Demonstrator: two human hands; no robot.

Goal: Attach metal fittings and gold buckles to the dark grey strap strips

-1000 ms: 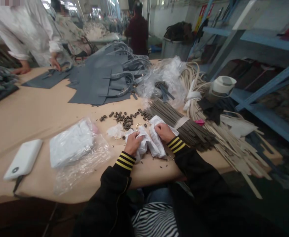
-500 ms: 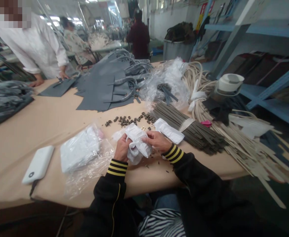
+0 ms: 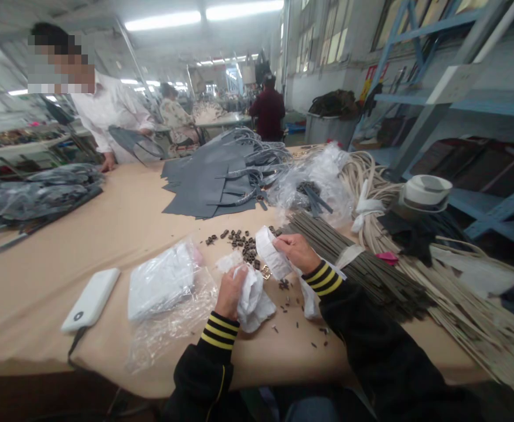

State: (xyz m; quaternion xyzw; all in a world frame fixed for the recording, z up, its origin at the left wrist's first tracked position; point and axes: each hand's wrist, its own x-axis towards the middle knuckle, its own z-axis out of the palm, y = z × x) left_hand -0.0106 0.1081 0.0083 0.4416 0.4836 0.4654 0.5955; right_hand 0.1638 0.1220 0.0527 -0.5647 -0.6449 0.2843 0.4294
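Observation:
My left hand [image 3: 230,296] is closed around a crumpled white sheet [image 3: 253,302], which looks like soft paper or thin cloth. A folded white strip [image 3: 269,251] is pinched in my right hand [image 3: 299,253], raised a little above the table. Between the hands lies a gold-coloured metal buckle [image 3: 266,272]. Just beyond them spreads a heap of small dark metal loops [image 3: 244,243]. Small dark pieces like screws [image 3: 285,285] are scattered below my right hand. Another white piece [image 3: 310,298] lies partly behind my right sleeve.
To the left are a white packet in clear plastic [image 3: 162,281] and a white power bank [image 3: 90,300] with a cable. Dark strips [image 3: 353,264] and beige cords [image 3: 366,170] lie right. Grey panels [image 3: 204,176] are stacked behind. A co-worker [image 3: 111,111] stands far left.
My hands have moved apart; the right now lifts a white strip away from the crumpled sheet in the left. The view has tilted up. The co-worker now holds up a grey piece.

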